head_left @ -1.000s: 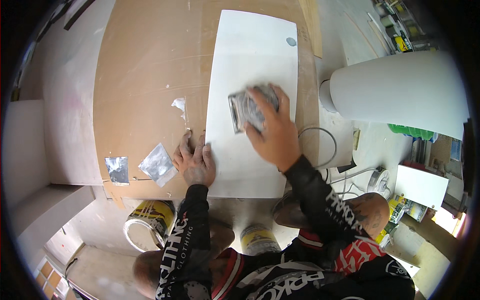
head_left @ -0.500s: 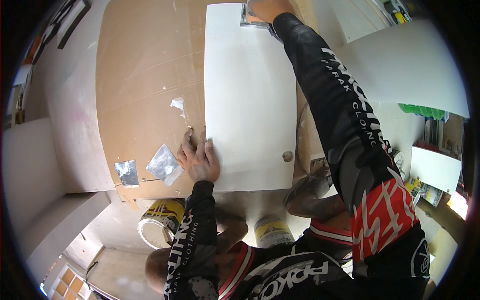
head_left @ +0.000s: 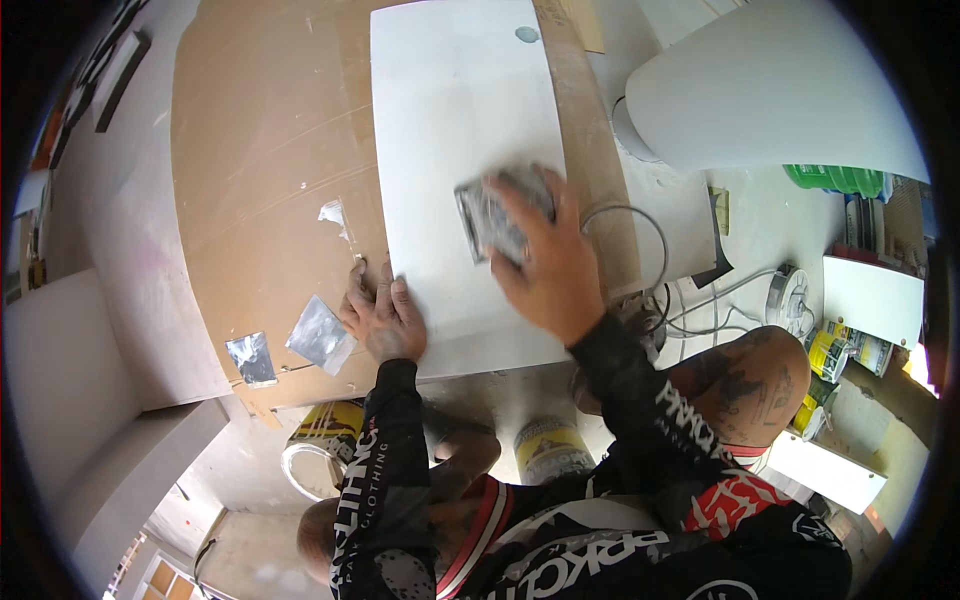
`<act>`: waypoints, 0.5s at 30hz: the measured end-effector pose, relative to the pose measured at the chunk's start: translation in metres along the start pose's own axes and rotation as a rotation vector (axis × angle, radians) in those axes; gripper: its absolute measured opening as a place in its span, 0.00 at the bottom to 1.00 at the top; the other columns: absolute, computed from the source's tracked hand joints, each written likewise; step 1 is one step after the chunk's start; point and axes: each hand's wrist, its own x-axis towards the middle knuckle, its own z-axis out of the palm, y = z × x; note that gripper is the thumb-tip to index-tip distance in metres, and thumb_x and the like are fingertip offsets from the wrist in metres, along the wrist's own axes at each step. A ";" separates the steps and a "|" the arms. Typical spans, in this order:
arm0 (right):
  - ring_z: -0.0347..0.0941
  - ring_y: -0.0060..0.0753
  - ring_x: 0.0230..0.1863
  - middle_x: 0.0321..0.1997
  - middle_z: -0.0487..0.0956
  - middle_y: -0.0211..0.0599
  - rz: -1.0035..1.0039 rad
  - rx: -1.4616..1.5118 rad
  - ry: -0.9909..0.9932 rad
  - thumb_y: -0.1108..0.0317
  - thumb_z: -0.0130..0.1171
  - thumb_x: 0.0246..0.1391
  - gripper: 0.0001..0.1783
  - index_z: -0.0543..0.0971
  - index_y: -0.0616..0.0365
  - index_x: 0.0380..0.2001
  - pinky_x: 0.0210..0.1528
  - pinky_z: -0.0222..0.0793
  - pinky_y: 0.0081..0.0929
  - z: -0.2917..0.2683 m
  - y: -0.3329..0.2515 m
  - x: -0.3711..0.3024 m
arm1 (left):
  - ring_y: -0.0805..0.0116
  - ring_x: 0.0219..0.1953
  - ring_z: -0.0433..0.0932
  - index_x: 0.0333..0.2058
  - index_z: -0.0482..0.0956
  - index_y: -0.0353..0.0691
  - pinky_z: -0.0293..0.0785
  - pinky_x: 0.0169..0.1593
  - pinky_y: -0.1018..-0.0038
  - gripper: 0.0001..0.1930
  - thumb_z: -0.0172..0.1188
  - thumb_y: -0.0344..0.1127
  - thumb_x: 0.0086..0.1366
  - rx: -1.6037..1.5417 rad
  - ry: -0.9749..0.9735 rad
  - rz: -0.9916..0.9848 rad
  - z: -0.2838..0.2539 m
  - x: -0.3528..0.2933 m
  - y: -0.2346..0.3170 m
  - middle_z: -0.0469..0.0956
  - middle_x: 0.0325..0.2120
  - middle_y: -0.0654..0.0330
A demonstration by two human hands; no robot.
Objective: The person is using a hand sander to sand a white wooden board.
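Note:
A long white panel (head_left: 455,110) lies flat on a cardboard-covered worktop (head_left: 265,150), with a round grey hole (head_left: 527,35) near its far right corner. My right hand (head_left: 553,265) grips a grey, square-based sander (head_left: 482,225), blurred by motion, on the panel's right-middle part. The fingers wrap over its top and hide much of it. My left hand (head_left: 385,318) rests against the panel's left edge near the front. Its fingers are apart, some on the cardboard, with the thumb at the edge.
Two grey square sheets (head_left: 322,335) (head_left: 250,360) lie on the cardboard at left, near a torn white patch (head_left: 334,215). A grey cord (head_left: 665,245) loops off the right side. Paint buckets (head_left: 553,452) (head_left: 328,425) stand below the front edge. A large white rounded surface (head_left: 770,90) rises at right.
My right hand has brought the sander from the panel's far end back toward me, to its right-middle part. The far hole has come into sight. My left hand stays at the edge.

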 end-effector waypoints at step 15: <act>0.75 0.52 0.53 0.67 0.65 0.55 -0.031 -0.005 0.113 0.66 0.68 0.49 0.38 0.73 0.35 0.67 0.58 0.75 0.41 0.017 0.052 0.109 | 0.48 0.64 0.62 0.60 0.81 0.65 0.54 0.69 0.50 0.20 0.48 0.52 0.77 0.065 -0.023 -0.020 -0.005 0.001 0.003 0.67 0.67 0.61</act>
